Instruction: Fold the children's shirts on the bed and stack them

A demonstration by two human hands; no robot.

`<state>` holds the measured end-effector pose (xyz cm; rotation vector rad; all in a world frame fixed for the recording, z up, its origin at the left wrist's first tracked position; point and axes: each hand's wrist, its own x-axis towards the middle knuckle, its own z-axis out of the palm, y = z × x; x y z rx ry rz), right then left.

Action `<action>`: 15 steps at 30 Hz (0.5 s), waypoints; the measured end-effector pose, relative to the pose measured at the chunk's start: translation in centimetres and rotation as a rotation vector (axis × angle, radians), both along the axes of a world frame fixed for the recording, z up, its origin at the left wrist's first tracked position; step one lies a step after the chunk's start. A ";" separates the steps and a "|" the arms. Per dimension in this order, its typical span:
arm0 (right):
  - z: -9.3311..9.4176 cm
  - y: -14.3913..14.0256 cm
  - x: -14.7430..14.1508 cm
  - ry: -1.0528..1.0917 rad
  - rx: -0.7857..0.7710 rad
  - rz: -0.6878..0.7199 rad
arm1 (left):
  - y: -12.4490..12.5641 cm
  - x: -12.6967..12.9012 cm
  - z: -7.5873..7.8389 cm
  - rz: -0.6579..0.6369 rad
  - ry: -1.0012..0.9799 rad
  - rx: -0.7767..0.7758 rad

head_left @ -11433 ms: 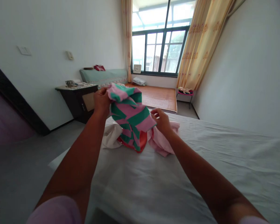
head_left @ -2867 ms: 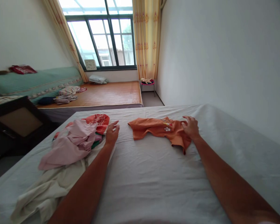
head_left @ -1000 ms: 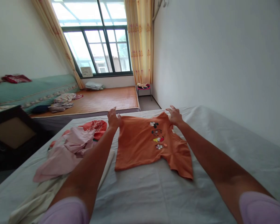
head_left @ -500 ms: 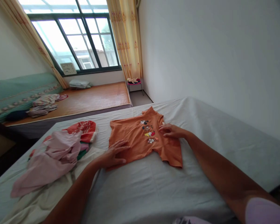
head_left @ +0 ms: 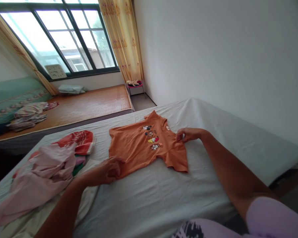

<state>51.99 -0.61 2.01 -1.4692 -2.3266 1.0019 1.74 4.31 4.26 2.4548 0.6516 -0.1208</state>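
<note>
An orange T-shirt (head_left: 134, 142) with a row of cartoon heads on its front lies spread on the white sheet (head_left: 149, 201), its collar toward the right. At its near bottom hem, my left hand (head_left: 111, 168) is closed, fingers curled and pinching the cloth. My right hand (head_left: 188, 135) pinches the shirt at the shoulder beside the neckline, thumb and fingers together. A pale pink garment (head_left: 44, 168) lies crumpled left of my left hand, over a red garment (head_left: 75, 142) and a cream cloth (head_left: 86, 201).
Beyond the sheet stands a lower bed with a brown mat (head_left: 96, 102), holding folded clothes (head_left: 31, 114) and a pale folded bundle (head_left: 71, 89). A small pink stool (head_left: 135, 85) stands in the corner. A white wall (head_left: 213, 59) bounds the right side.
My right hand has gone from lying on the shirt near the collar to pinching its shoulder. My left hand has curled from flat to gripping the hem. The view has shifted right.
</note>
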 end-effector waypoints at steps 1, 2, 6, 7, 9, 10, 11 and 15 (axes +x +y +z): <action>0.1 0.0 -0.2 -0.006 0.026 -0.006 | -0.2 0.2 0.3 0.014 0.004 0.012; 0.4 0.0 -0.3 -0.008 0.053 -0.011 | -0.3 0.3 0.6 0.023 0.005 0.020; 2.4 -0.8 -0.7 0.089 0.082 0.004 | -0.3 0.4 1.4 -0.001 -0.040 -0.042; 2.9 -1.0 -0.8 0.130 0.069 0.003 | -0.3 0.2 1.4 -0.010 -0.054 -0.071; 3.5 -1.5 -1.0 0.196 0.034 -0.013 | 0.0 -0.1 1.4 -0.012 -0.079 -0.111; 3.5 -1.6 -1.2 0.217 0.013 -0.026 | 0.1 -0.2 1.2 0.001 -0.090 -0.123; 3.3 -1.6 -1.3 0.235 -0.009 -0.040 | 0.3 -0.3 1.1 0.027 -0.105 -0.134; 1.2 -0.1 -2.2 0.385 -0.017 -0.162 | 1.6 -0.1 -0.4 0.268 -0.274 -0.255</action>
